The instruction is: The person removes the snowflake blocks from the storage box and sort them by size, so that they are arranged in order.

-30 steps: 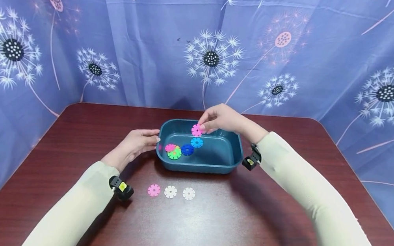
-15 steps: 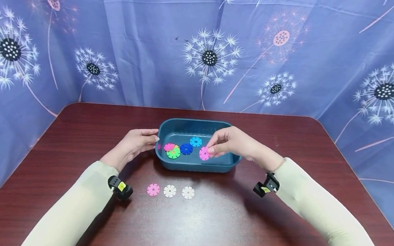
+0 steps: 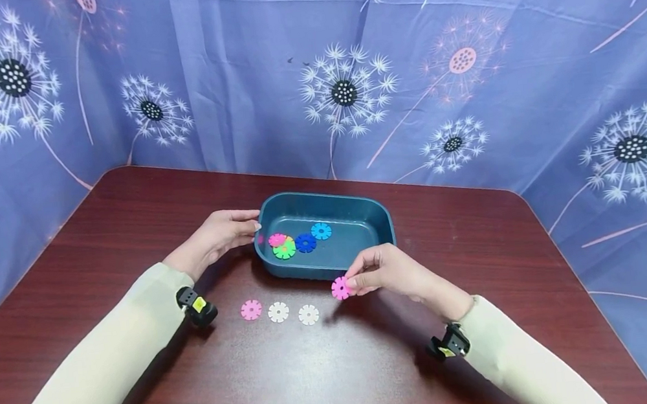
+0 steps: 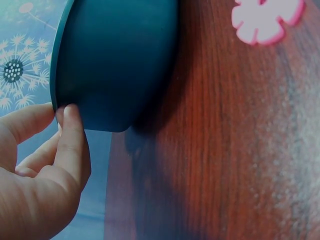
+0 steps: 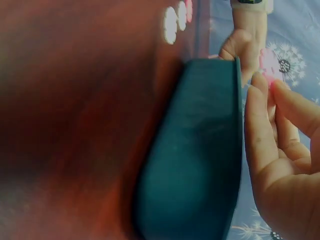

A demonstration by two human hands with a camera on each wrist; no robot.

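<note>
In the head view, my right hand (image 3: 392, 277) pinches a pink notched plastic disc (image 3: 339, 288) between thumb and fingers. It is above the table, just in front of the teal plastic basin (image 3: 353, 241). My left hand (image 3: 218, 238) holds the basin's left end; the left wrist view has its fingertips at the rim and outer wall (image 4: 115, 65). Inside the basin lie a pink disc (image 3: 276, 239), a green disc (image 3: 284, 250), a dark blue disc (image 3: 305, 243) and a light blue disc (image 3: 321, 231). The pink one partly overlaps the green.
A row in front of the basin has a pink disc (image 3: 251, 310), a white disc (image 3: 278, 312) and another white disc (image 3: 308, 314), flat on the dark red wooden table (image 3: 247, 378). Behind the table hangs a blue dandelion-print cloth (image 3: 264, 71).
Carrying the pink disc, my right hand has come from over the far part of the basin toward me, past its near rim. My left hand stays at the basin's left end.
</note>
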